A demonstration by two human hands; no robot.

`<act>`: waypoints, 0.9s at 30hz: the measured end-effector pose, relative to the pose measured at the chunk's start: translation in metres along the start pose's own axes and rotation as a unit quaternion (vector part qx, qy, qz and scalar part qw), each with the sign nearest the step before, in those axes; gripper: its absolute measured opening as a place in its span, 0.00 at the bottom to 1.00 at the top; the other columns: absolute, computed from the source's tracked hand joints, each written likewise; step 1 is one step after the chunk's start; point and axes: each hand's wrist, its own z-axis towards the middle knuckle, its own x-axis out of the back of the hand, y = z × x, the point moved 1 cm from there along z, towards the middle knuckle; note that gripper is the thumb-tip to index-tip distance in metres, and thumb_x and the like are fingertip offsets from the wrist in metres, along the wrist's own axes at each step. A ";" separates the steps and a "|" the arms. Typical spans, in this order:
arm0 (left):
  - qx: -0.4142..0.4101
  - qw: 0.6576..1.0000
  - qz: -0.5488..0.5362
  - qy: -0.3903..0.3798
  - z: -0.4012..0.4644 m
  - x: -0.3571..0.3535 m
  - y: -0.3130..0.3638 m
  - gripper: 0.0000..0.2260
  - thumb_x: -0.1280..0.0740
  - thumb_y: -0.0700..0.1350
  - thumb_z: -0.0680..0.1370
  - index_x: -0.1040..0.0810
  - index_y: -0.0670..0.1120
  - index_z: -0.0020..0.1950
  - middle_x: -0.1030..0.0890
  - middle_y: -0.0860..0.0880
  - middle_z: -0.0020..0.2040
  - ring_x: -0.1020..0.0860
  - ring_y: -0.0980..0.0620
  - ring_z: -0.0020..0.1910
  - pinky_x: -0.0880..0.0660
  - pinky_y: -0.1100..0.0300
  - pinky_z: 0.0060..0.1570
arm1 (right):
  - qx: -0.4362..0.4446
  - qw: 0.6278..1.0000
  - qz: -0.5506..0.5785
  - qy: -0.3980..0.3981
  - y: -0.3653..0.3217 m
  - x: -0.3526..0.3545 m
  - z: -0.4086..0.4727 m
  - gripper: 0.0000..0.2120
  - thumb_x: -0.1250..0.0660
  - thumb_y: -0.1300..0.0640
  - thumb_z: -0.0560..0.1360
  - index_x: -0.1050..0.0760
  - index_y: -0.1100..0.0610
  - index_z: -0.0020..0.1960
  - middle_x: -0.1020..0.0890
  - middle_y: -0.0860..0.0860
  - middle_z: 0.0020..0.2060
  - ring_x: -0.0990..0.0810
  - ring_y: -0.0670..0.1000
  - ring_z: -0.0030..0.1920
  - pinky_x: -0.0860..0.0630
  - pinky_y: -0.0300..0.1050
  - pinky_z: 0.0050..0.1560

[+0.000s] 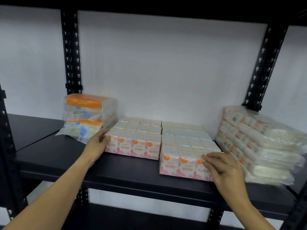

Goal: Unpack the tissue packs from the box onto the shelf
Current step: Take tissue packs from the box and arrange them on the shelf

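While both hands lie flat-fingered, gripping nothing, left hand (98, 143) and right hand (222, 170) touch shelved pink tissue packs (137, 140); box unseen.

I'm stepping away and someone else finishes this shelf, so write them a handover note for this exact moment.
Left hand: open, resting against the left end of the left pink tissue block; it grips nothing.
Right hand: open, fingers on the front right corner of the right pink tissue block.
Both blocks lie side by side on the black shelf; the right one sits nearer the front edge.
Also shelved: an orange-topped stack at left and a clear-wrapped stack at right.
The box is out of view, so what is left to unpack cannot be told.
Likely next: line up the two blocks.
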 end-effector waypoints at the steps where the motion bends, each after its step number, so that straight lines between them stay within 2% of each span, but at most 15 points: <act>1: -0.005 1.000 0.011 0.017 -0.001 -0.002 0.002 0.18 0.37 0.42 0.82 0.28 0.49 0.72 0.25 0.49 0.62 0.27 0.52 0.61 0.30 0.56 0.59 | -0.003 1.000 -0.002 -0.001 0.001 -0.001 -0.001 0.11 0.30 0.52 0.73 0.14 0.51 0.53 0.18 0.43 0.49 0.20 0.49 0.52 0.25 0.59 0.55; 6: -0.013 0.998 0.025 0.062 -0.007 -0.003 0.005 0.16 0.35 0.43 0.81 0.27 0.49 0.69 0.24 0.48 0.57 0.24 0.49 0.56 0.29 0.61 0.48 | -0.007 1.000 -0.009 -0.006 0.000 -0.002 -0.003 0.12 0.30 0.52 0.73 0.15 0.51 0.55 0.18 0.45 0.51 0.20 0.50 0.54 0.26 0.58 0.59; 10: -0.036 0.997 0.060 0.027 -0.013 -0.007 0.009 0.18 0.32 0.44 0.79 0.27 0.50 0.69 0.25 0.51 0.59 0.26 0.50 0.60 0.31 0.59 0.55 | 0.007 1.000 -0.026 -0.010 -0.005 0.002 -0.005 0.15 0.35 0.48 0.75 0.16 0.52 0.56 0.18 0.45 0.53 0.21 0.51 0.55 0.31 0.52 0.64; 13: -0.057 0.991 0.119 0.017 -0.017 -0.011 0.010 0.25 0.27 0.45 0.76 0.29 0.50 0.72 0.28 0.50 0.64 0.29 0.52 0.62 0.31 0.58 0.60 | 0.006 0.999 -0.038 -0.016 -0.009 0.004 -0.007 0.15 0.35 0.48 0.74 0.17 0.51 0.57 0.18 0.45 0.55 0.21 0.50 0.57 0.32 0.59 0.65; 14: -0.068 0.986 0.152 0.011 -0.018 -0.012 0.010 0.29 0.26 0.46 0.75 0.31 0.52 0.73 0.31 0.48 0.68 0.31 0.50 0.65 0.30 0.55 0.64 | 0.003 0.999 -0.047 -0.020 -0.010 0.004 -0.008 0.16 0.34 0.47 0.73 0.17 0.50 0.58 0.18 0.45 0.55 0.22 0.50 0.59 0.32 0.62 0.66; 16: -0.098 0.969 0.225 -0.003 -0.020 -0.015 0.008 0.34 0.25 0.48 0.74 0.36 0.56 0.76 0.43 0.49 0.77 0.39 0.46 0.75 0.35 0.45 0.72 | -0.002 0.996 -0.076 -0.034 -0.012 0.004 -0.010 0.20 0.33 0.43 0.72 0.19 0.50 0.60 0.18 0.44 0.57 0.24 0.51 0.63 0.35 0.64 0.68; 18: -0.137 0.950 0.280 -0.017 -0.022 -0.018 0.008 0.34 0.25 0.49 0.74 0.37 0.57 0.77 0.49 0.51 0.79 0.47 0.47 0.78 0.38 0.43 0.74 | 0.001 0.994 -0.102 -0.047 -0.014 0.003 -0.012 0.24 0.33 0.40 0.70 0.20 0.49 0.62 0.19 0.44 0.59 0.25 0.50 0.64 0.38 0.63 0.70; 21: -0.174 0.930 0.322 -0.031 -0.024 -0.021 0.009 0.31 0.26 0.49 0.74 0.33 0.55 0.75 0.48 0.50 0.79 0.51 0.48 0.78 0.38 0.45 0.74 | -0.001 0.992 -0.116 -0.057 -0.015 0.001 -0.013 0.24 0.35 0.38 0.71 0.20 0.47 0.62 0.20 0.45 0.59 0.25 0.51 0.63 0.37 0.60 0.69; 27: -0.165 0.927 0.336 -0.019 -0.022 -0.022 0.008 0.30 0.26 0.48 0.75 0.32 0.54 0.75 0.42 0.47 0.77 0.50 0.48 0.77 0.37 0.44 0.73 | -0.008 0.990 -0.126 -0.066 -0.016 -0.001 -0.011 0.23 0.36 0.38 0.71 0.20 0.47 0.61 0.21 0.46 0.59 0.25 0.51 0.62 0.37 0.59 0.68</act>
